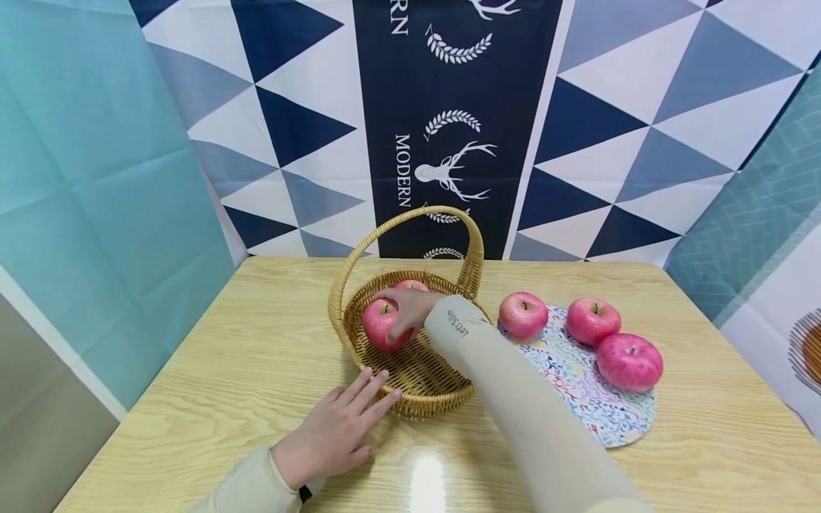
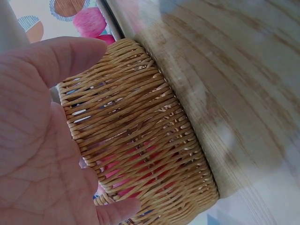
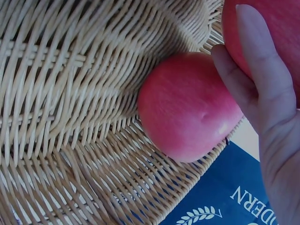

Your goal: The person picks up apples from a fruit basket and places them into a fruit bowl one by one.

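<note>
A wicker basket [image 1: 428, 405] with a tall arched handle stands mid-table. Inside it, my right hand [image 1: 413, 308] grips a red apple [image 1: 381, 329], fingers and thumb around its side. Behind that one lies another apple [image 3: 187, 108], resting against the basket wall in the right wrist view. My left hand [image 1: 333, 427] has its fingers extended and touches the basket's near rim with the fingertips. In the left wrist view, the palm and thumb of the left hand [image 2: 37, 126] are beside the woven wall.
On the right, a round patterned mat [image 1: 616, 427] bears three apples, among them a pinkish one [image 1: 630, 363] at the near side. The wooden table [image 1: 256, 342] ends at a patterned cloth backdrop [image 1: 308, 128].
</note>
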`<state>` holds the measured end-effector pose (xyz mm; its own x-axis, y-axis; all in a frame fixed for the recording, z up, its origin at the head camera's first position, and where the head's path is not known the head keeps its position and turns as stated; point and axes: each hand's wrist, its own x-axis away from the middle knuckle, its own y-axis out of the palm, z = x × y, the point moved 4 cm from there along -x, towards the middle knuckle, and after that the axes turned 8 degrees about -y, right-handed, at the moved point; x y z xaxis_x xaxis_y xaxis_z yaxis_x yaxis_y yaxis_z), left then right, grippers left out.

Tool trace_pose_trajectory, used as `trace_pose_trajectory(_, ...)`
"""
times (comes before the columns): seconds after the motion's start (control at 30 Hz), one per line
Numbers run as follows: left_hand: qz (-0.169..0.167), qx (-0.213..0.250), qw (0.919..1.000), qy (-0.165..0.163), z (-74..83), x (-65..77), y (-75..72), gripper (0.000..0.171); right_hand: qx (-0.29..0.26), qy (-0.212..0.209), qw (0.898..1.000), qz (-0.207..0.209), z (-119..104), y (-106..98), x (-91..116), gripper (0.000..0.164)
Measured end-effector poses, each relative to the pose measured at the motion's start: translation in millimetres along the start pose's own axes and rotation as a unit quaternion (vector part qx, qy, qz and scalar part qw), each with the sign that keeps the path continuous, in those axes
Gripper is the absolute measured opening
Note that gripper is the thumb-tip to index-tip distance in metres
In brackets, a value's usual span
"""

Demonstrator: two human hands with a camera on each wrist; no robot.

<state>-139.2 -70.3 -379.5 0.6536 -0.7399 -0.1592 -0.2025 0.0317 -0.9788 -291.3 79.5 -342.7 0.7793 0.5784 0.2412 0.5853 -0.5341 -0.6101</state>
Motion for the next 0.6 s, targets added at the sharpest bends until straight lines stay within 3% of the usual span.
trace_pose_trajectory(0.4,-0.002,-0.008,1.0,0.002,-0.4,-0.1,-1.3,0.076,-0.017,-0.015,1.0,0.005,-10,-12,9,0.087)
trace_pose_trajectory(0.6,-0.011,-0.005,0.9999,0.001,0.1,-0.1,-0.6,0.076,0.015,-0.036,0.999,-0.006,-16,-15,16,0.083)
